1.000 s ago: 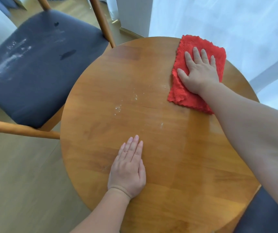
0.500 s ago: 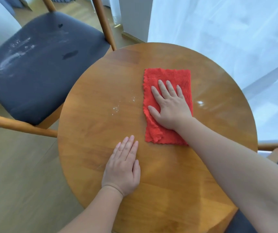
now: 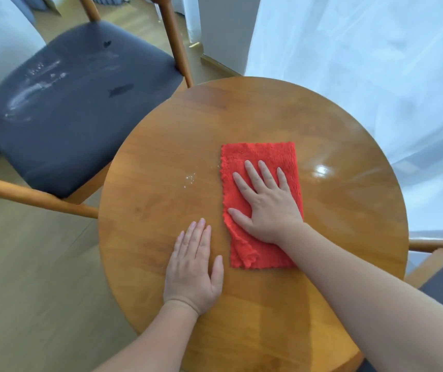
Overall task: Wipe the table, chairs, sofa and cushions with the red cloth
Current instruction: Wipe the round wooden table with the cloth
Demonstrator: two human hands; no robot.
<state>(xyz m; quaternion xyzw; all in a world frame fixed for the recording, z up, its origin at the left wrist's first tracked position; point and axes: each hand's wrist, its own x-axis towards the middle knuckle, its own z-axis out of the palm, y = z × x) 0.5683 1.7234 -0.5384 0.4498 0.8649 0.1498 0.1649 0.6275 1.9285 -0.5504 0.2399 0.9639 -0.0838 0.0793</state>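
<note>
**Cloth dragged toward me, crumbs next**

Since a second ago, my right hand (image 3: 267, 204) has pulled the fuzzy red rectangular cloth (image 3: 262, 154) from the far rim to the middle of the round wooden table (image 3: 349, 200). That palm lies flat on the cloth, fingers spread, pressing rather than gripping. My left hand (image 3: 192, 267) rests open and empty on the bare wood just beside the cloth. I judge the table wipe is mid-way: white crumbs (image 3: 189, 178) lie just left of the cloth, so my next stroke should sweep left. The dark-cushioned wooden chair (image 3: 62, 124) shows white smears, not yet wiped.
</note>
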